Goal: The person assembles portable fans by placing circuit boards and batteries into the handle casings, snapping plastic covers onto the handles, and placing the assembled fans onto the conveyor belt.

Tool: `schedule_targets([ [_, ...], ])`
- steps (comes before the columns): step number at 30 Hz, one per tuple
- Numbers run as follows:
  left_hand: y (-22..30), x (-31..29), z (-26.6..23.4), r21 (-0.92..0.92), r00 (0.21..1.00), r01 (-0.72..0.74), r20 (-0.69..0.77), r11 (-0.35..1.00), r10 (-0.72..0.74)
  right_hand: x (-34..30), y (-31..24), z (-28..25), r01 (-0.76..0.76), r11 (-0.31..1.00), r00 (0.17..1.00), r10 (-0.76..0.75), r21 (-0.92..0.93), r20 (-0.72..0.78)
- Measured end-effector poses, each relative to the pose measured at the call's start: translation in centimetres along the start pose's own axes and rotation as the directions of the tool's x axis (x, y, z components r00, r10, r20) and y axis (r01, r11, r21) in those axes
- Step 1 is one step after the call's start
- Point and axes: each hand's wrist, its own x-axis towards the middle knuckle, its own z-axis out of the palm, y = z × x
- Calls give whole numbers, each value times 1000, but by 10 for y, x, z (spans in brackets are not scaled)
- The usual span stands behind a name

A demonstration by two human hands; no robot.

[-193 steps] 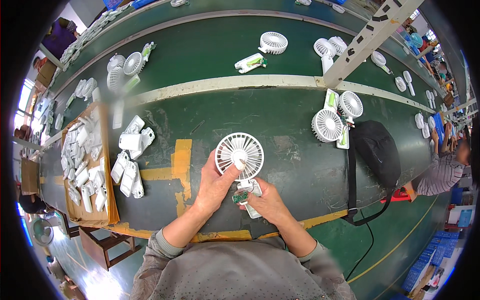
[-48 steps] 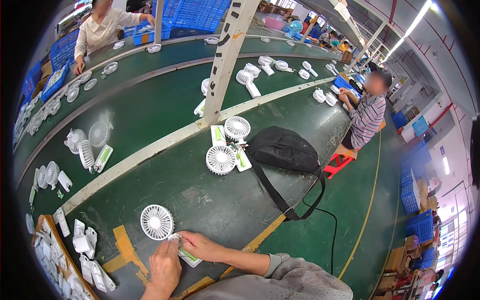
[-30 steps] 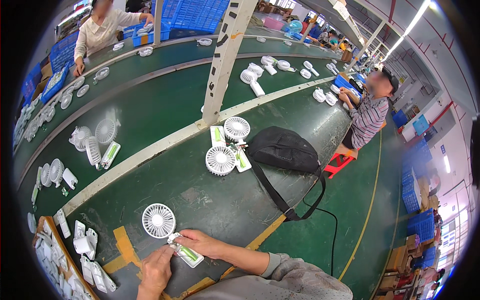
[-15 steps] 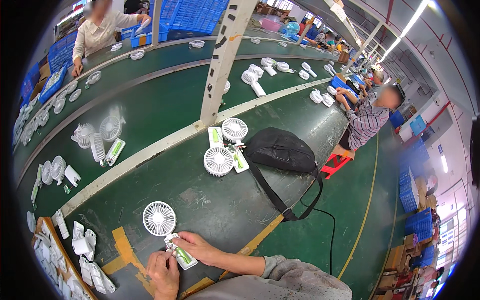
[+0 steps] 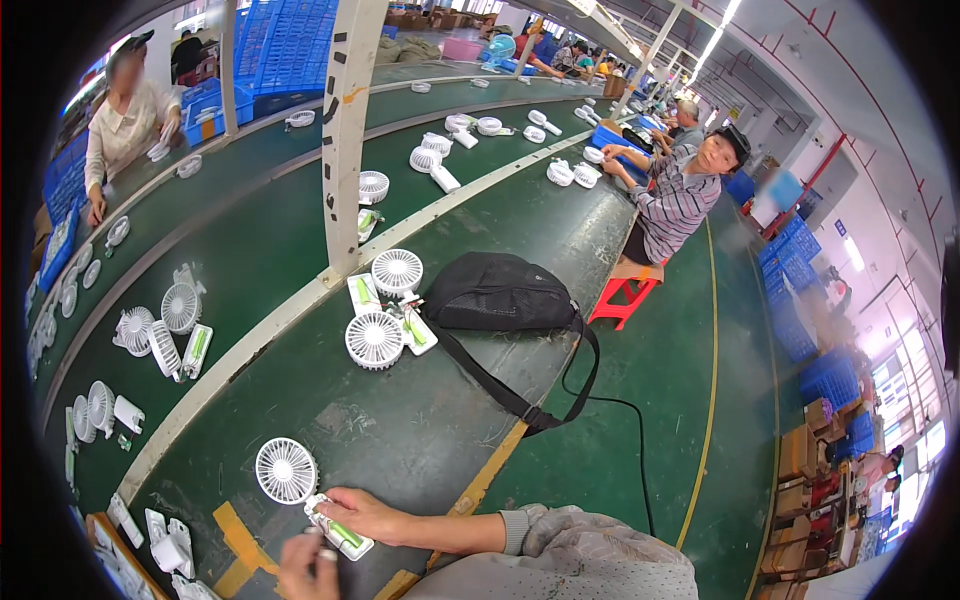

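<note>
A small white handheld fan (image 5: 286,470) lies on the green bench in front of me, its round grille pointing away. Its open handle (image 5: 356,548) shows a green battery cell and faces me. My right hand (image 5: 366,514) grips that handle, thumb and fingers closed at its upper end near the grille. My left hand (image 5: 308,568) is just below and left of the handle, apart from it. Motion smears its fingers, so whether they hold anything does not show.
Ahead sit two opened fans (image 5: 374,340) beside a black bag (image 5: 497,290) with a strap. White housing parts (image 5: 170,545) and a box edge (image 5: 105,525) are at my left. Beyond a metal post (image 5: 345,150), a belt (image 5: 250,265) carries more fans. Co-workers sit farther off.
My left hand has drawn back from the handle toward the lower left. My right hand stays on the fan. The whole view has shifted, with the bench appearing farther left.
</note>
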Motion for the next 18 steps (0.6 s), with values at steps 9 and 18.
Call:
schedule_targets([
  [9,-106,-27,-84,698,730,574,-673,428,119,-2,-10,2,-51,999,997,51,-1,55],
  [18,-159,-1,-100,793,702,393,-586,466,405,-5,-17,4,-97,995,991,99,-28,86],
])
